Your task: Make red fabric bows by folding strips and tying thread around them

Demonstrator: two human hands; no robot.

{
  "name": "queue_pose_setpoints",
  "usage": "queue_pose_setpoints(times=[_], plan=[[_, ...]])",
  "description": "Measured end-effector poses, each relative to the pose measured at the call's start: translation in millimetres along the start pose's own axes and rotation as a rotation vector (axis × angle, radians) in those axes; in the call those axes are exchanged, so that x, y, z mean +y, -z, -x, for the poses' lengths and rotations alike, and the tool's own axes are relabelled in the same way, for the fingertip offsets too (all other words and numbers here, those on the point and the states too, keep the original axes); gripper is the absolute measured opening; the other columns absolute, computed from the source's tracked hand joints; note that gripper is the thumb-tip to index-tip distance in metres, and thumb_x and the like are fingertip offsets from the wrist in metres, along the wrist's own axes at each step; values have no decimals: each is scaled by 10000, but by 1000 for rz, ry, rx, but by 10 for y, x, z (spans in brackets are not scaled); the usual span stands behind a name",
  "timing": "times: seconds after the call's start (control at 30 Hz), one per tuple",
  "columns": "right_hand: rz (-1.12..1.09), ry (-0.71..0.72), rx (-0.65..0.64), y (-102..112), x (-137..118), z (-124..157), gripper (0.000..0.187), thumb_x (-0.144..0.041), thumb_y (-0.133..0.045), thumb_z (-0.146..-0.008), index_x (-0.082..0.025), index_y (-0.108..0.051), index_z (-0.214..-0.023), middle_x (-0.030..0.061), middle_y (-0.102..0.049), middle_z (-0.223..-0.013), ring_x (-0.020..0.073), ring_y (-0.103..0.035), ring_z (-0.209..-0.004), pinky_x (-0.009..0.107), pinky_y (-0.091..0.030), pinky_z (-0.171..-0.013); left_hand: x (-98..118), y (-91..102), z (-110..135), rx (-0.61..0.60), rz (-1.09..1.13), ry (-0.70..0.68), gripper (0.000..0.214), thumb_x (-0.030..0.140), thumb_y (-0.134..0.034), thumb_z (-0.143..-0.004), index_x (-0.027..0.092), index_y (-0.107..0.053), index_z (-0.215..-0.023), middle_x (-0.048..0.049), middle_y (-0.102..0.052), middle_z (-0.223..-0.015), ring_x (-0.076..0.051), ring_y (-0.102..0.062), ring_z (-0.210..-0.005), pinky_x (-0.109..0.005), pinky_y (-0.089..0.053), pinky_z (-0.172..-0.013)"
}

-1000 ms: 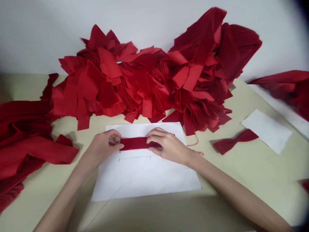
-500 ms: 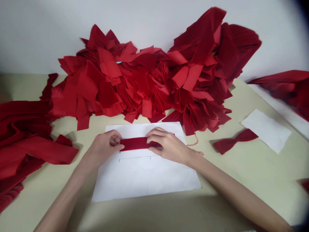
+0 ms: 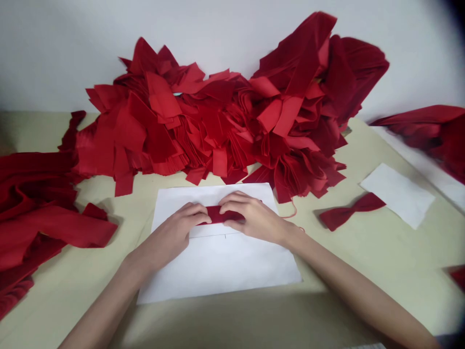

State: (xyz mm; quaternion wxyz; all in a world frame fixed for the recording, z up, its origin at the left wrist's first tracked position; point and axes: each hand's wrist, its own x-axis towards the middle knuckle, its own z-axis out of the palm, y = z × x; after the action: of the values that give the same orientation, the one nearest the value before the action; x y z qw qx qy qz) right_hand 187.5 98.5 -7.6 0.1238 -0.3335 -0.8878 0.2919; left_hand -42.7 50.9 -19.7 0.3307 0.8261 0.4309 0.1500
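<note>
A dark red velvet-like fabric strip (image 3: 215, 215) lies flat across a white paper sheet (image 3: 232, 264) marked with thin black lines. My left hand (image 3: 181, 227) covers the strip's left part, its fingertips at the upper edge and thumb at the lower edge. Gripping the strip farther right is my right hand (image 3: 250, 215), fingers curved over it with the thumb below. Both ends of the strip are mostly hidden under the hands. A red thread (image 3: 295, 209) lies on the table just beyond my right hand.
A big heap of red fabric pieces (image 3: 210, 121) stands against the wall. More red cloth (image 3: 29, 208) lies at left and another red pile (image 3: 428, 131) at right. Near my right arm are a red fabric bow (image 3: 352, 211) and a small white paper piece (image 3: 397, 194).
My left hand has moved right, from the strip's left end to nearer its middle, now covering that end. My right hand keeps its place on the strip.
</note>
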Motion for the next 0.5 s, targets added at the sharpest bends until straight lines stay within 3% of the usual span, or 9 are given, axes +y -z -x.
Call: queue_pose_setpoints(times=[0.2,0.33,0.5], plan=[[-58,-9,72,291,111,85,187,-287,-529,-893,-237,-638,-1037,43,-612,-1167,186,-561,-1102,358,-436,-981,18,34,-3,-1,28,17,601,-85,-274,-709,264,-629,-1046,-27,-583,-1159,-200,-522,-1092,-367,-456,-881],[32,-138,-51,489,268,278,414,-351,-616,-815,-286,-553,-1219,31,-529,-1310,231,-481,-1218,386,-439,-982,42,22,-20,35,17,46,362,68,-357,-868,251,-643,-992,-39,-606,-1101,-206,-548,-1031,-362,-466,-852],[55,-228,-129,511,400,504,526,-217,-557,-800,-317,-482,-1310,27,-529,-1308,224,-514,-1181,364,-478,-909,30,-15,-28,67,12,54,278,182,-392,-913,257,-655,-963,-40,-618,-1067,-214,-553,-1003,-378,-469,-857]])
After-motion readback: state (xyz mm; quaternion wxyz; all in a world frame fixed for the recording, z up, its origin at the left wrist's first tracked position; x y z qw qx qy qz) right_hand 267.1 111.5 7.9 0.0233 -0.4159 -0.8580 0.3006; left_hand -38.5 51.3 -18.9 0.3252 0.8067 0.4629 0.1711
